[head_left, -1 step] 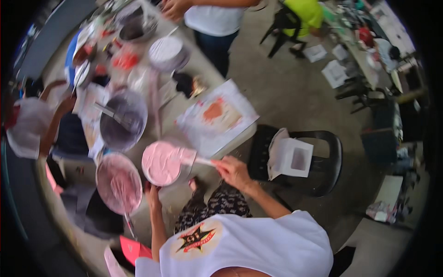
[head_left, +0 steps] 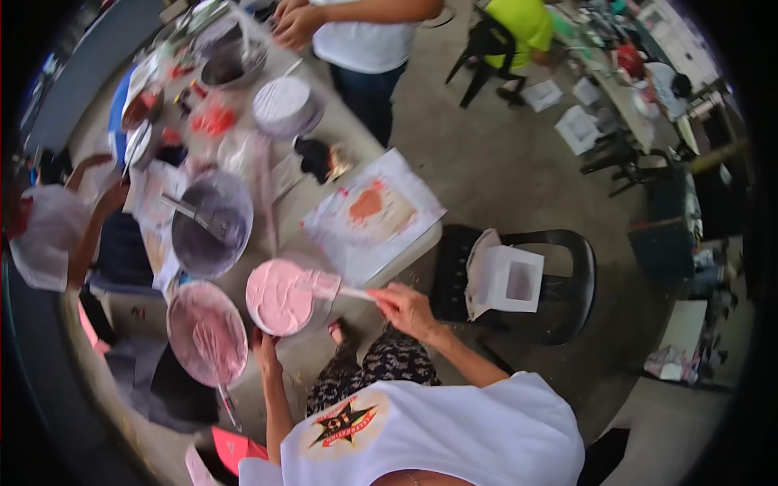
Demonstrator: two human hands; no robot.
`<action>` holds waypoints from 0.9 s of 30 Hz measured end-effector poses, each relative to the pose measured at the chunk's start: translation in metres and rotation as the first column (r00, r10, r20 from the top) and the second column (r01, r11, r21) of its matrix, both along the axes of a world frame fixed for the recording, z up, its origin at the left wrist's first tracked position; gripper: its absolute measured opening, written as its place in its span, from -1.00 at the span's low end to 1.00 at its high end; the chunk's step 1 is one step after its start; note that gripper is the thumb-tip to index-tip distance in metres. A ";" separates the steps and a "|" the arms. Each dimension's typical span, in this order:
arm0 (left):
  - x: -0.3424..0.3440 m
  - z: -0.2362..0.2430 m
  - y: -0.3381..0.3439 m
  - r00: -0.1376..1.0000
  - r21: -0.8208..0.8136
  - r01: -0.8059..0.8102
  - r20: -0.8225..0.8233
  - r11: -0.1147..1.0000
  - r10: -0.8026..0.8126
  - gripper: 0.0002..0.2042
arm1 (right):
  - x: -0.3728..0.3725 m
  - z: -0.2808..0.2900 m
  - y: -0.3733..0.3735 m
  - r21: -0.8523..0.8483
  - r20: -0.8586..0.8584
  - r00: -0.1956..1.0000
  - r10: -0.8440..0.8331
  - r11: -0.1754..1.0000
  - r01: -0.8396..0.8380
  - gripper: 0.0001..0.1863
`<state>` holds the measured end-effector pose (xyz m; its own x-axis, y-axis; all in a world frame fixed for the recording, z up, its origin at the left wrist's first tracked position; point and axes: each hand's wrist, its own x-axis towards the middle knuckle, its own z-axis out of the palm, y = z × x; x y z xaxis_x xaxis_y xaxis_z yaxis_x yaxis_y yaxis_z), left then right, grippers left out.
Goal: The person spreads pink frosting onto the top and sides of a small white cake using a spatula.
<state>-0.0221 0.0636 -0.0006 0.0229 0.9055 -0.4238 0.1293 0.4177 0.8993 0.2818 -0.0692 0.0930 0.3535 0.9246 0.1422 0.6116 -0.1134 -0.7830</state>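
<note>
A round cake (head_left: 278, 296) coated in pink frosting sits at the table's near edge. My right hand (head_left: 405, 308) grips a spatula (head_left: 336, 287) whose pink-smeared blade lies across the cake's right side. My left hand (head_left: 264, 347) holds the lower rim of the cake's base, with the forearm coming up from below. A metal bowl of pink frosting (head_left: 207, 334) with a utensil in it stands just left of the cake.
A larger metal bowl (head_left: 212, 223) with greyish-purple mix and a utensil lies beyond. White paper with an orange patch (head_left: 374, 215) is at the right, a black chair (head_left: 567, 275) holds a white box (head_left: 509, 280). Other people (head_left: 356, 36) (head_left: 40, 235) stand around the cluttered table.
</note>
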 end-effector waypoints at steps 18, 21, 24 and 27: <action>-0.016 -0.030 -0.006 0.999 -0.108 -0.032 -0.018 0.994 0.030 -0.75 | -0.019 -0.031 -0.005 -0.153 -0.701 0.712 -0.026 0.981 -0.115 -0.69; 0.012 -0.008 -0.004 0.998 -0.070 -0.060 0.025 0.996 0.062 -0.68 | -0.008 -0.011 -0.002 -0.149 -0.767 0.635 -0.090 0.988 -0.039 -0.70; 0.028 -0.007 -0.003 0.990 -0.064 -0.097 -0.105 0.993 0.090 -0.81 | -0.003 -0.042 -0.002 -0.150 -0.716 0.690 -0.101 0.989 -0.011 -0.73; 0.009 -0.013 -0.001 0.989 -0.032 -0.072 -0.129 0.997 0.067 -0.80 | -0.022 -0.061 0.008 -0.142 -0.656 0.751 -0.080 0.990 -0.018 -0.72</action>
